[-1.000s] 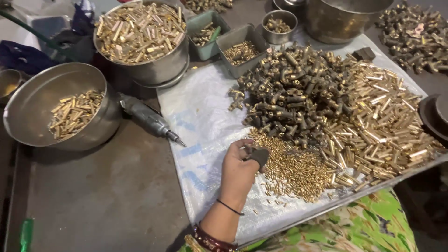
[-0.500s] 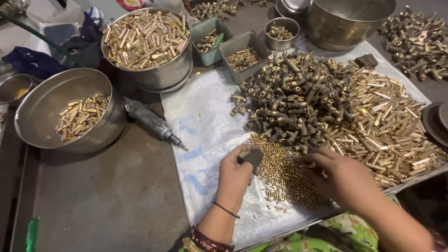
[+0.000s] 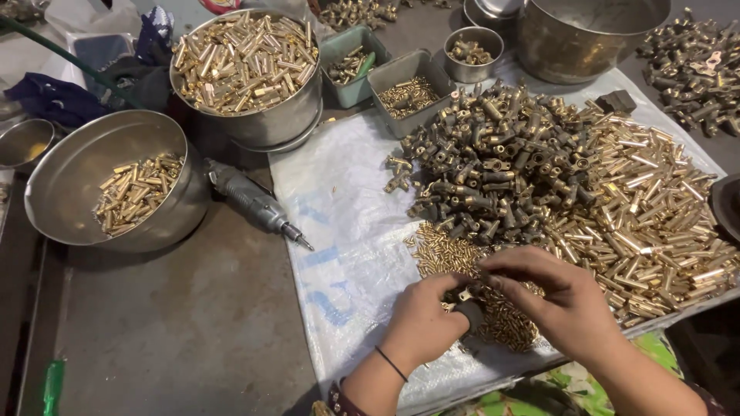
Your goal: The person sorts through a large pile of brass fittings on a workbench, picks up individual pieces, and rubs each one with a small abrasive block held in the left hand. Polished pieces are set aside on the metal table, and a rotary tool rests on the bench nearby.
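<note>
My left hand (image 3: 422,323) grips a small dark block (image 3: 469,312); my right hand (image 3: 556,296), at three o'clock, pinches a tiny brass fitting (image 3: 465,293) above the small brass pins (image 3: 462,262).

Glossy brass pins (image 3: 462,258) (bright gold) — on smooth plastic sheet (image 3: 339,231).

A steel bowl (image 3: 116,185) of brass tubes sits at the bench's left edge; a pneumatic tool (image 3: 254,202) lies beside it.
</note>
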